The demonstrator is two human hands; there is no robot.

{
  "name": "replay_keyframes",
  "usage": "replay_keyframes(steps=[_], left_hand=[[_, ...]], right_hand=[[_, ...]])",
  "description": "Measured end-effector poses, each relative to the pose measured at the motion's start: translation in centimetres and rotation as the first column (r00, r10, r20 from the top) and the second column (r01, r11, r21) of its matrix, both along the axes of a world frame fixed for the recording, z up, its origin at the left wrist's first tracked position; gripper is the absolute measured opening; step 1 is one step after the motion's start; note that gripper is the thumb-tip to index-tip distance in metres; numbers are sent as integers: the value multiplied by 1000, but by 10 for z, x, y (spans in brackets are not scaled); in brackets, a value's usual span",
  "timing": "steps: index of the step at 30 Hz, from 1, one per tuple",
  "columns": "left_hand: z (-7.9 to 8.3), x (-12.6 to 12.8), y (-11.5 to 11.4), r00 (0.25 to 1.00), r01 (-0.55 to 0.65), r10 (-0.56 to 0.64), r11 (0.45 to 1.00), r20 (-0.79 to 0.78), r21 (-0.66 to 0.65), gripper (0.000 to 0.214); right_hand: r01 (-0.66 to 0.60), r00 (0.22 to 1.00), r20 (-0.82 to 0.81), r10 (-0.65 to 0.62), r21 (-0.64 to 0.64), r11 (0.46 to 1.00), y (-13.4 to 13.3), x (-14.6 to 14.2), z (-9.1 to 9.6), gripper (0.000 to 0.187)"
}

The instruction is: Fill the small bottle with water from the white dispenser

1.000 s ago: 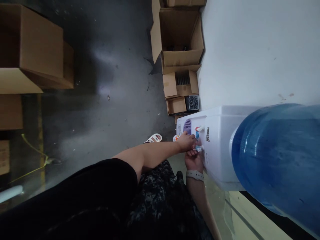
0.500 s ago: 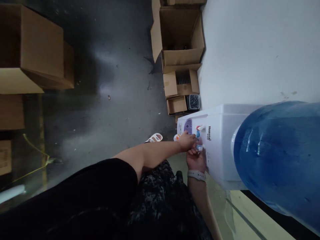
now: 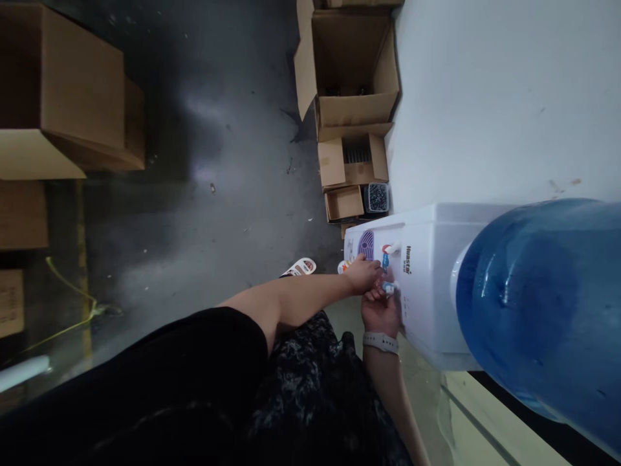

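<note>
A white water dispenser (image 3: 421, 291) appears sideways at the right, with a big blue water bottle (image 3: 538, 298) seated on it. Two taps stick out of its front: a red-and-blue tap (image 3: 386, 254) and a blue-and-white tap (image 3: 389, 287). My left hand (image 3: 363, 275) reaches in from the left, fingers curled just by the taps; whatever they hold is hidden. Close against it, my right hand (image 3: 381, 313), with a pale watch strap (image 3: 381, 342) at the wrist, has its fingers bent up beside the blue-and-white tap. What these fingers grip cannot be made out.
Open cardboard boxes (image 3: 356, 111) line the white wall (image 3: 485, 97), near a clear tub of small dark pieces (image 3: 376, 197). More cartons (image 3: 82, 77) stand at the left. A purple drip grille (image 3: 366, 244) and a white sandal (image 3: 301, 266) lie near my left hand.
The view has shifted very slightly. Both hands stay together at the taps, with no clear change in their grip.
</note>
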State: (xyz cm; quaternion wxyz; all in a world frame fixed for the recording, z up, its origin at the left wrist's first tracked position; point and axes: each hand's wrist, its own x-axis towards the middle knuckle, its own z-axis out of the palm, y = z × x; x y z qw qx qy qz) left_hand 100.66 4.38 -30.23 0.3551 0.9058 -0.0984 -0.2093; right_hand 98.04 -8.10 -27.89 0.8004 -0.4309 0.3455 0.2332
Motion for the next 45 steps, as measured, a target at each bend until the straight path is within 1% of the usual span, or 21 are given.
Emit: replay_keyframes(steps=[6, 16, 22, 33, 38, 45], left_hand=[[1, 1, 0, 1000, -12, 12, 1000, -8, -1, 16], [-1, 2, -3, 1000, -18, 19, 1000, -19, 4, 21], [-2, 2, -3, 1000, -16, 16, 1000, -18, 11, 20], [1, 2, -3, 1000, -26, 25, 1000, 7, 11, 18], [-2, 1, -2, 999, -25, 25, 1000, 30, 5, 17], [-8, -3, -1, 998, -18, 19, 1000, 64, -9, 22]], right_hand=[[-34, 999, -16, 34, -6, 999, 0, -2, 3, 26], [-7, 998, -70, 6, -13, 1000, 0, -11, 5, 29], [-31, 996, -86, 28, -27, 999, 0, -12, 6, 31], [-43, 991, -133, 27, -124, 991, -7, -20, 9, 33], [-45, 989, -144, 27, -129, 991, -5, -20, 12, 33], [-98, 986, -147, 75, -154, 983, -2, -19, 16, 30]])
